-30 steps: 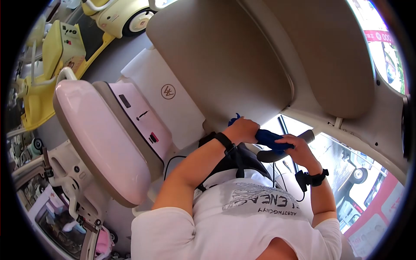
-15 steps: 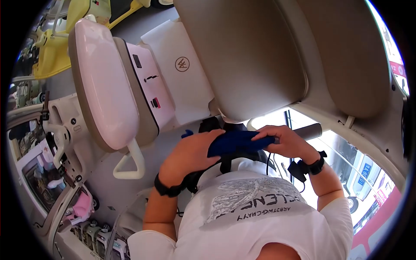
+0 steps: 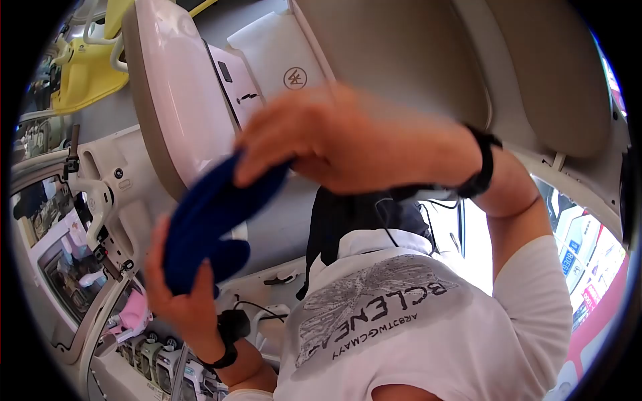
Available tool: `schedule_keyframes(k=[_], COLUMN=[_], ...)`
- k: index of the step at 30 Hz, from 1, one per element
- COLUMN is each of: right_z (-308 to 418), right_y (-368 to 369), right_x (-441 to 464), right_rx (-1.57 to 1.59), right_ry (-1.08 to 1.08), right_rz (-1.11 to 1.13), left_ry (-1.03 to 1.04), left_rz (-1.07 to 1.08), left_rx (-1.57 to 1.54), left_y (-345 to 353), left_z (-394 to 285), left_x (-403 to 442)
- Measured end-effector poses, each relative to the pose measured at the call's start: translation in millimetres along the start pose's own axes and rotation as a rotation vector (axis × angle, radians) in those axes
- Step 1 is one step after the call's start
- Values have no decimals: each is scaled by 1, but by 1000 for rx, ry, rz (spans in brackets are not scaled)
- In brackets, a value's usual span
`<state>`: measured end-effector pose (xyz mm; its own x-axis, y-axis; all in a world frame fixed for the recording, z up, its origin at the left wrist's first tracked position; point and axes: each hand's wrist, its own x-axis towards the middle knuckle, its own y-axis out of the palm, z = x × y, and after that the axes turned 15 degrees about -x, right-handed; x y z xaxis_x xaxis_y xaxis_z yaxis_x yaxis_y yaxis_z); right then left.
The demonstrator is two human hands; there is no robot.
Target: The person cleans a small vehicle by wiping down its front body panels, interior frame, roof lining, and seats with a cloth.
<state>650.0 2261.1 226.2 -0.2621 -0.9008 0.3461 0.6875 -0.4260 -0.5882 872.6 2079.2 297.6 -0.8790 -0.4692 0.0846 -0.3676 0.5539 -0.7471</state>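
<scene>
A dark blue cloth piece (image 3: 214, 207) with rounded, finger-like lobes is stretched between both hands in front of my chest, to the left. It looks soft, but its exact kind is unclear. At its lower left end my left hand (image 3: 184, 294) grips it, the thumb on the near side and the fingers behind. My right hand (image 3: 311, 137), blurred by motion, pinches the upper right end, its arm reaching across my body. A dark strap with a small box (image 3: 234, 327) sits on my left wrist, and another dark strap (image 3: 485, 160) circles the right.
Ahead is a brown padded seat (image 3: 401, 53), and beside it a white panel with a round logo (image 3: 294, 77). A pink-and-brown padded part (image 3: 177, 100) rises at the left. Yellow bodywork (image 3: 90, 73) and a pink vehicle (image 3: 130, 311) show farther left.
Both hands have moved left with the blue cloth, which now opens out rather than being bunched at my waist. My right hand has risen and crossed over; my left hand has lowered.
</scene>
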Motion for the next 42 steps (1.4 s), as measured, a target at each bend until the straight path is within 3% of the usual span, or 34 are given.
schedule_keyframes(k=[3,5,8,9,12,17,20,25,27,29,32,36,38,39,41,42], right_z=[-14,-29,-39,-39,-32,-24,-36,-107,-107,-109,-114,-134,-116,-107,-92,-91], right_y=[3,19,57,74,119,138,133,108,103,95,90,75,47,39,33,33], right_x=[57,85,87,79,57,51,90,173,181,181,179,187,181,177,172,172], right_rx=[-175,-409,-364,-286,-39,28,-114,-396,-494,-784,-839,-754,-583,-586,-364,-344], right_ry=[-143,-239,-145,-52,-41,-45,-8,-149,-97,-173,-201,-316,-477,-462,-84,-87], right_rz=[-319,-529,-416,-213,-313,-422,-559,-554,-569,-373,-342,-270,-97,-89,166,148], left_ry=[212,296,419,455,517,574,508,348,172,225,249,221,220,230,235,238], left_rz=[-267,-251,-169,-97,-105,26,53,100,107,96,80,97,110,103,106,94], left_rx=[22,98,207,237,351,290,-38,-131,-160,-109,-108,-92,-105,-126,-156,-168], left_y=[2,4,27,34,48,36,41,41,42,44,48,47,47,46,46,46], left_z=[7,29,61,71,72,97,110,101,96,104,103,103,103,103,103,102], left_x=[36,66,89,88,70,67,95,128,133,135,134,134,133,134,133,131])
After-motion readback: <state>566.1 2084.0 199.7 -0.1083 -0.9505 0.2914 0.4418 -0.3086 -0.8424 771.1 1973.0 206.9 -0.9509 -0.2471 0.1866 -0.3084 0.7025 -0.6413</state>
